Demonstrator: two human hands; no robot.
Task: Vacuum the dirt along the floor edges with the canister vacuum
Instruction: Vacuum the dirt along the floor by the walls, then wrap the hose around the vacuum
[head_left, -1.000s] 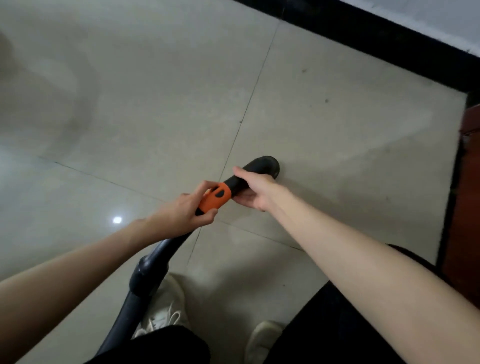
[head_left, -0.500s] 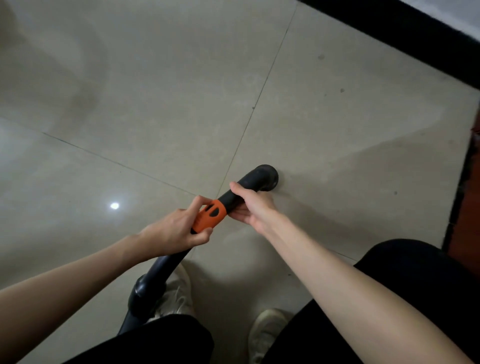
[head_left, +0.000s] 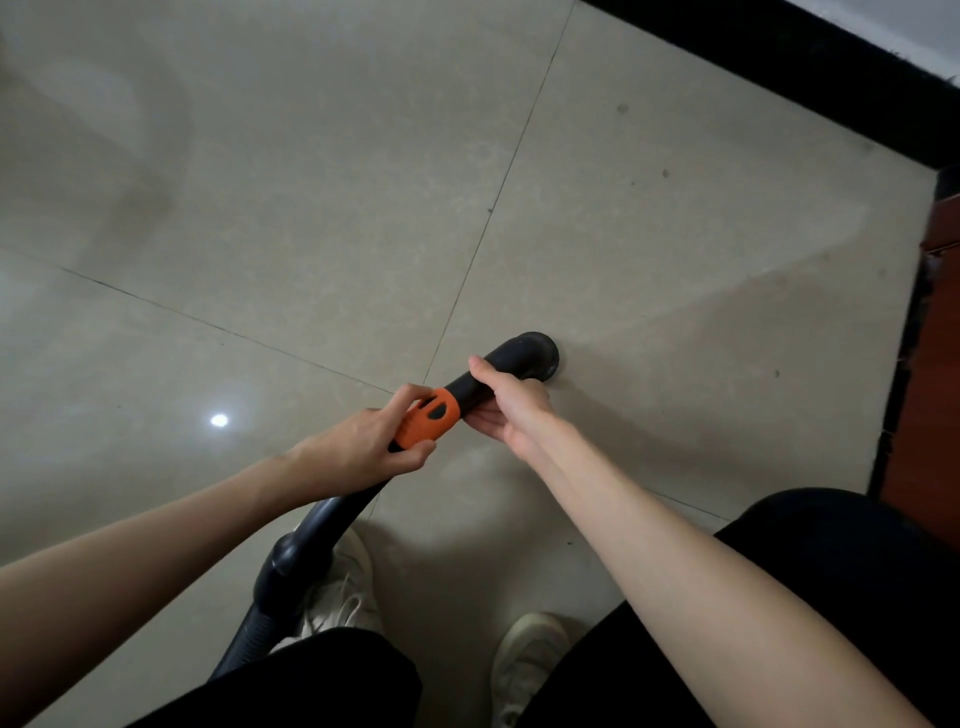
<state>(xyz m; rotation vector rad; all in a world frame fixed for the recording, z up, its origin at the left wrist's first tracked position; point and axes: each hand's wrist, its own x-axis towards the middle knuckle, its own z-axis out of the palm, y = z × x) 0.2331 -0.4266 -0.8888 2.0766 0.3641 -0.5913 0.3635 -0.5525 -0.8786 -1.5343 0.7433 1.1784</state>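
Little had moved since half a second before: your hands kept their grip on the wand (head_left: 470, 392) and only the view tipped slightly, so the black skirting (head_left: 769, 78) sat a touch lower in the corner. Your left hand (head_left: 363, 449) was closed round the orange collar (head_left: 428, 423), thumb under it and fingers (head_left: 410, 397) curled over its top. Your right hand (head_left: 511, 410) was wrapped round the black tube just beyond the collar, thumb lying along the top, fingers underneath and mostly hidden. Past your right fingers the tube bent down to a round nozzle (head_left: 535, 356), whose mouth sat at the tile floor (head_left: 311, 182); I could not tell whether it touched. Behind your left hand the tube ran back to a cuff and the hose (head_left: 270, 597), which passed over your left shoe (head_left: 343, 597). Your right shoe (head_left: 530, 654) stood apart, below your right forearm. A brown wooden edge (head_left: 940, 338) lay well off to the right.
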